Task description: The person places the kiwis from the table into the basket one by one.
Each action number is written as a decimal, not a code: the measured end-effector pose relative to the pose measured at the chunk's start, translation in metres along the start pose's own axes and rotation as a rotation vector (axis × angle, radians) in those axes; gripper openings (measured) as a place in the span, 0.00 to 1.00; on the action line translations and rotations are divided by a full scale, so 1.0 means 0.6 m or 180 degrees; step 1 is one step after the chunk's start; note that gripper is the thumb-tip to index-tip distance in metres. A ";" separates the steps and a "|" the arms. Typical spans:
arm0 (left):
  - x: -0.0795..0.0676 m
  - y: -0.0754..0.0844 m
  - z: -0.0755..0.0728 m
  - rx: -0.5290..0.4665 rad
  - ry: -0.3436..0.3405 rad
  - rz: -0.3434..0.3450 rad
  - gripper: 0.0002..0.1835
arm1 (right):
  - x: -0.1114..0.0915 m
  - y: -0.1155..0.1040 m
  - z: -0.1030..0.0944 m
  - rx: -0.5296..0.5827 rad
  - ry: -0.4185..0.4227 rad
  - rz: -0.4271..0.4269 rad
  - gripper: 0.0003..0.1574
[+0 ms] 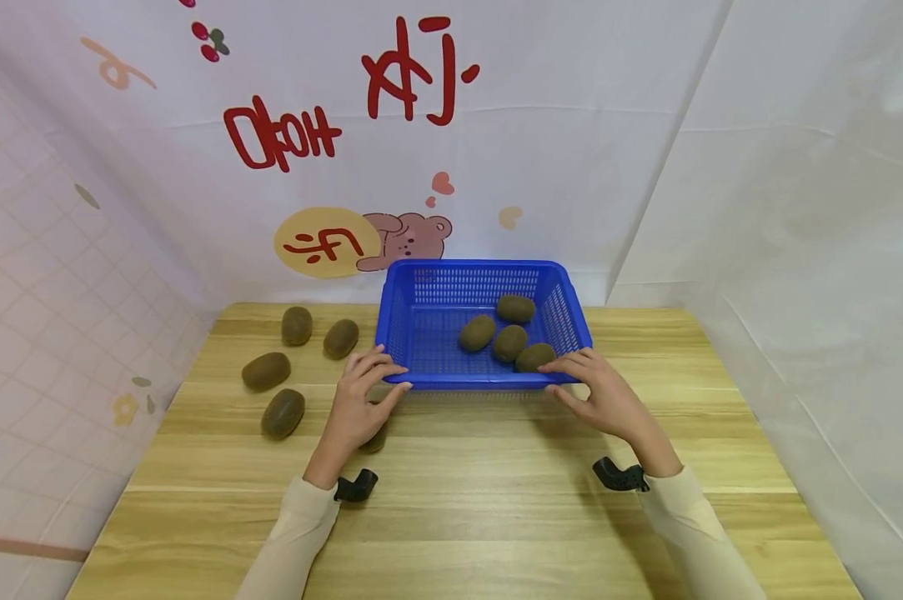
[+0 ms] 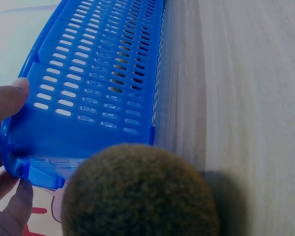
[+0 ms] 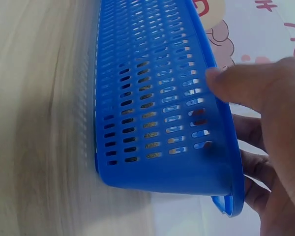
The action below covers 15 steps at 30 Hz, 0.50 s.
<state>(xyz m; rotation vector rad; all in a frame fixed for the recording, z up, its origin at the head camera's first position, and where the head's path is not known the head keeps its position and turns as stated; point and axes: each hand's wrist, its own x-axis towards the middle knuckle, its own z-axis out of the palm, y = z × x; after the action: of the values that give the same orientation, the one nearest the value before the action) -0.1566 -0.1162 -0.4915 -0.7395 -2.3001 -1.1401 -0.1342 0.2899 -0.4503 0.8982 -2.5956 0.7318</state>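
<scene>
At the back of the table (image 1: 481, 500), the blue basket (image 1: 474, 382) lies just ahead of the fingers, long axis crosswise. Left hand (image 1: 361, 400) and right hand (image 1: 604, 398) grip its near corners, equally close; four kiwis (image 1: 509, 343) sit inside, rightward.

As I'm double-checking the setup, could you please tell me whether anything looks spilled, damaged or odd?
Nothing stands out as spilled or damaged. The blue basket is upright, with four kiwis inside toward its right. Five loose kiwis lie on the table to the left, one partly hidden by the left hand.
</scene>
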 end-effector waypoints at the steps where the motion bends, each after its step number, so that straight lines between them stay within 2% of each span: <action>1: 0.001 0.000 -0.001 -0.0001 -0.0004 -0.0004 0.11 | 0.001 0.002 0.000 0.0035 -0.0007 -0.0009 0.18; 15: 0.003 0.007 -0.004 0.0009 -0.0053 0.0024 0.12 | 0.013 0.016 -0.009 0.0339 -0.0197 0.0162 0.14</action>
<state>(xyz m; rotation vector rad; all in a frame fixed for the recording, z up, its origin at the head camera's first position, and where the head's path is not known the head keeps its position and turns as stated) -0.1548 -0.1153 -0.4865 -0.7586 -2.3102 -1.1315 -0.1457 0.2957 -0.4462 0.9014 -2.6640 0.8765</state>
